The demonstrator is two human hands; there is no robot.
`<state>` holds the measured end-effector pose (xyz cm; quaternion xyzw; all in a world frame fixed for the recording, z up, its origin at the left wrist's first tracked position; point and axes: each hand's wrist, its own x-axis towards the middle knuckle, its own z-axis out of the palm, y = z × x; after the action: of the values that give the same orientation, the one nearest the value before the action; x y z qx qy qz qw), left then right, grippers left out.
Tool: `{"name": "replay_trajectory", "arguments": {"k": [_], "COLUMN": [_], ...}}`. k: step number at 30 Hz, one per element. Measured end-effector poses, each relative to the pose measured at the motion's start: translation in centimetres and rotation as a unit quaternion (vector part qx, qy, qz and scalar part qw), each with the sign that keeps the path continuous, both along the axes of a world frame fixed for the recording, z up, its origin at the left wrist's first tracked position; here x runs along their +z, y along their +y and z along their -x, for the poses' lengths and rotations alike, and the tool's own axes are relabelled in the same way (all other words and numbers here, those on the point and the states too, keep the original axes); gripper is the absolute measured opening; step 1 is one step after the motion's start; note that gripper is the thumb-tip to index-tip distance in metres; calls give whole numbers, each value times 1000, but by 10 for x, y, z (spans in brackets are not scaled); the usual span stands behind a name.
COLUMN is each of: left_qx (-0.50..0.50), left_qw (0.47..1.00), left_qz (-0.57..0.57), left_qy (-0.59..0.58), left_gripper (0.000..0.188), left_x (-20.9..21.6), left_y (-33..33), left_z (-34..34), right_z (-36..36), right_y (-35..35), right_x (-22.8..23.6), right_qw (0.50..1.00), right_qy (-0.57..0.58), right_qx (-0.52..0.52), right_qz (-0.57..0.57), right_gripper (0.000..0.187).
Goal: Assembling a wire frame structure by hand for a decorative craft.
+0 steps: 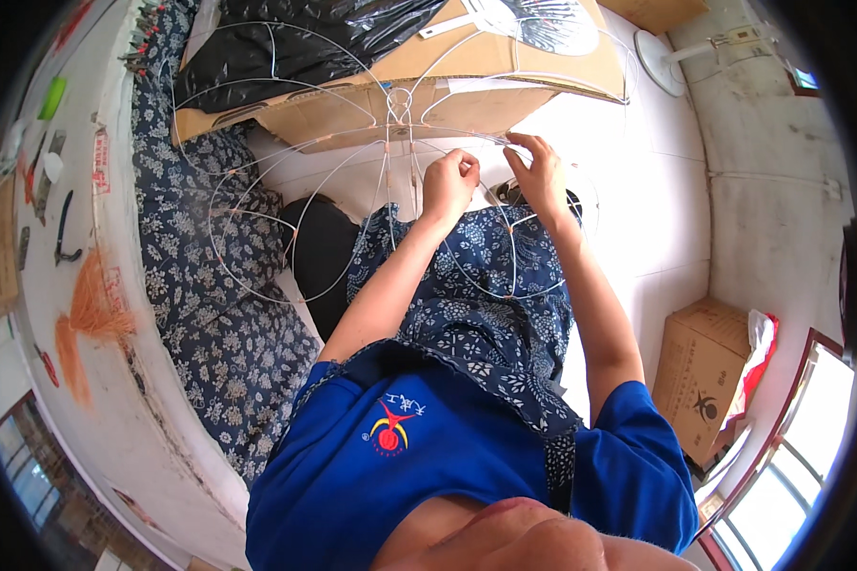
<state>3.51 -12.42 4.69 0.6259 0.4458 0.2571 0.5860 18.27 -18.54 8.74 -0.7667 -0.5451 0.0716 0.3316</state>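
Note:
A large butterfly-shaped wire frame [388, 157] of thin pale wire spreads across the space before me. Small orange-brown bindings mark many of its joints. My left hand [450, 186] is closed near the middle of the frame, fingers curled in a pinch; what they hold is too small to make out. To its right, my right hand [540, 176] has thumb and index finger at a wire of the frame, seemingly pinching it. The lower loops hang over my blue flowered apron [486, 257].
Ahead, a cardboard sheet [581, 71] carries black plastic film [324, 48]. On the left white table [114, 381] are an orange thread bundle [95, 303], pliers [65, 228] and a green object [53, 98]. A cardboard box [700, 376] stands at right, a white round base [659, 65] at far right.

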Motion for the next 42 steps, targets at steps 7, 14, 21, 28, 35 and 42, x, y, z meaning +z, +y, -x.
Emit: {"name": "replay_trajectory", "arguments": {"k": [7, 14, 21, 28, 35, 42], "left_qx": [-30, -39, -17, -10, 41, 222], "left_qw": [987, 975, 984, 991, 995, 966], "left_qz": [-139, -185, -157, -116, -88, -26], "left_qy": [80, 116, 81, 70, -26, -130], "left_gripper": [19, 21, 20, 18, 20, 19], "left_x": [7, 10, -1, -6, 4, -18], "left_y": [1, 3, -9, -5, -6, -29], "left_z": [-5, 0, 3, 4, 2, -5], "right_z": [-46, -57, -33, -29, -39, -24], "right_y": [46, 67, 52, 51, 56, 46], "right_x": [-18, -30, -34, -26, -25, -15], "right_qw": [968, 907, 917, 940, 959, 970], "right_qy": [191, 332, 319, 265, 200, 131], "right_qx": [44, 155, 118, 139, 126, 152], "right_qz": [159, 210, 207, 166, 157, 136], "right_gripper": [28, 25, 20, 21, 19, 20]}}
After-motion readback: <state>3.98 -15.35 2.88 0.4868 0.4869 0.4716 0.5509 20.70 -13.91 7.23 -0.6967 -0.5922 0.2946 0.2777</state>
